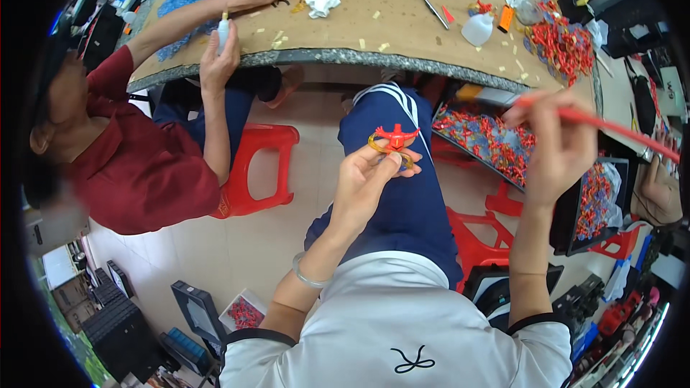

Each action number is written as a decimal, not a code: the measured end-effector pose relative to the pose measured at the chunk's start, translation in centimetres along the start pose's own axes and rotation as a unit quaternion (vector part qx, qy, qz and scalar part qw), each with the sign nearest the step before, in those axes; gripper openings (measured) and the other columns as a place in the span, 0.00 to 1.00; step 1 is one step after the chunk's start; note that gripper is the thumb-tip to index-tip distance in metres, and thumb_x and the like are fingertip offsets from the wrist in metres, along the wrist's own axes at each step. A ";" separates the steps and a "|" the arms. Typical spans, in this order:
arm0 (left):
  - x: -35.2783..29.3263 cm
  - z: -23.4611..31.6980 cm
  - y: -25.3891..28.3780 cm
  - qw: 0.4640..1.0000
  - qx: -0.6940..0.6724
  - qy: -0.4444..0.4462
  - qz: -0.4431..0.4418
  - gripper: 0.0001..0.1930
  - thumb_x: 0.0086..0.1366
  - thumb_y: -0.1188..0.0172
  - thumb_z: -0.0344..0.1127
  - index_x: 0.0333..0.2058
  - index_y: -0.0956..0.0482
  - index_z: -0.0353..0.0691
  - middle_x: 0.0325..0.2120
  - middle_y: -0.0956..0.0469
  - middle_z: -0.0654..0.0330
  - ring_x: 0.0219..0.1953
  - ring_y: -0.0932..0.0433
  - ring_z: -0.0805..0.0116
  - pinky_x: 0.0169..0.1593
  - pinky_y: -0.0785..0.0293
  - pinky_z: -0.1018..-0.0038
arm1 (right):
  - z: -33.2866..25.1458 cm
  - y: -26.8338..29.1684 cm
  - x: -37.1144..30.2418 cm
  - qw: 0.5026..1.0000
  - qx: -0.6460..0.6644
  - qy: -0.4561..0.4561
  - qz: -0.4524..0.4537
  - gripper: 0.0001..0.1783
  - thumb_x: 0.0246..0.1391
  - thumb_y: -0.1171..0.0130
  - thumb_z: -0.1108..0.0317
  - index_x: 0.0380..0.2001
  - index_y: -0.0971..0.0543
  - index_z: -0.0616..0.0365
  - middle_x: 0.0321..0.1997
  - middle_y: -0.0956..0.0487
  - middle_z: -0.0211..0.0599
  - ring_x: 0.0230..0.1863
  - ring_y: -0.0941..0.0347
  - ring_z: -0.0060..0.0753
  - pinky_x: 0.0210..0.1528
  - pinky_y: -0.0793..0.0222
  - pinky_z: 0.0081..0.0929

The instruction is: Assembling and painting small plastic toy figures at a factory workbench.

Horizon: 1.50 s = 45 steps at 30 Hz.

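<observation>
My left hand [361, 185] pinches a small red plastic toy figure [397, 136] between thumb and fingers, above my lap. A clear yellow ring-shaped piece [374, 141] is beside the figure's left in the same grip; how the two are joined I cannot tell. Raised at the right, my right hand [560, 154] is closed around a long thin red stick [632, 133]. Motion smears this hand, and the stick's tip is too blurred to make out. A tray of red and clear bluish pieces [496, 145] lies below and beside it.
A brown-covered worktable [345, 29] spans the front, holding tweezers [427, 3], a white bottle [477, 29], an orange box [506, 19] and a pile of red parts [564, 47]. At left, a co-worker holds a small bottle [224, 31]. Red stools [269, 165] stand either side.
</observation>
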<state>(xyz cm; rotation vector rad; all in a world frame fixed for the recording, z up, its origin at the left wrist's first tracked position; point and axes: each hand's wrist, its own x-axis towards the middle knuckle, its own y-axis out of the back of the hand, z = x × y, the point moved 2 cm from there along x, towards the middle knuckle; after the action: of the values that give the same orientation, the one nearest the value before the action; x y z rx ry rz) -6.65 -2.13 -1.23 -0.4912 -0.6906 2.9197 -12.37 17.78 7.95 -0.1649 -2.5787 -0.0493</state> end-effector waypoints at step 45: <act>12.6 5.5 10.0 0.997 0.045 -0.038 0.045 0.18 0.63 0.42 0.43 0.41 0.24 0.33 0.31 0.21 0.58 0.34 0.21 0.69 0.42 0.24 0.73 | 2.3 2.1 -7.4 0.956 0.075 -0.282 -0.014 0.09 0.49 0.42 0.81 0.36 0.23 0.68 0.35 0.20 0.41 0.36 0.23 0.25 0.40 0.27 0.20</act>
<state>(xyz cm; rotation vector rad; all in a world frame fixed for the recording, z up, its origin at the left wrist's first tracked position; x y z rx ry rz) -20.58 -11.20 -4.65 -0.4148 -0.5564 3.0518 -7.04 19.19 2.08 -0.0944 -3.1393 0.2122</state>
